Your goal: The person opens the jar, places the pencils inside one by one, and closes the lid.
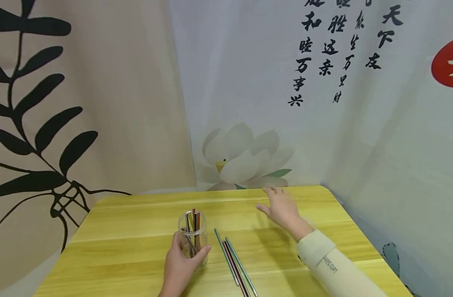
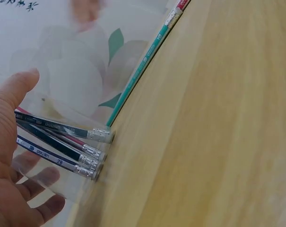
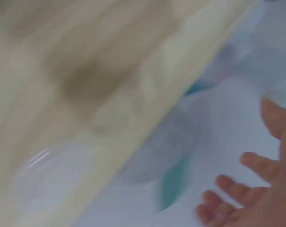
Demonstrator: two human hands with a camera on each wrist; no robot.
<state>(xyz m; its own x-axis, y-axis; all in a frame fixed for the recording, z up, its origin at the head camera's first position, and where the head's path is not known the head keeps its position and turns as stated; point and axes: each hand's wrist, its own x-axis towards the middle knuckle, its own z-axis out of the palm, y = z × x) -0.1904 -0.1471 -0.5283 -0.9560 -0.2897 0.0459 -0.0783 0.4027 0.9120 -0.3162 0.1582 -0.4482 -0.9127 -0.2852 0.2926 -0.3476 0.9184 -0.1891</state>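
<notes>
Fingers (image 2: 52,208) of left hand (image 1: 178,262) around jar (image 1: 204,238)

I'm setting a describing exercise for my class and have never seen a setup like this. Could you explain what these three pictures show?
There is no machine here, only a person's left hand and right hand, both bare. The widest picture comes from a camera worn on the head, looking forward and down. The other two come from cameras worn on the wrists, one for each hand; the right wrist's picture is blurred.

On the yellow table, the left hand grips an upright clear cup with several pencils in it. More pencils lie loose on the table, just right of the cup. The right hand is stretched out toward the table's far edge and holds nothing.
</notes>
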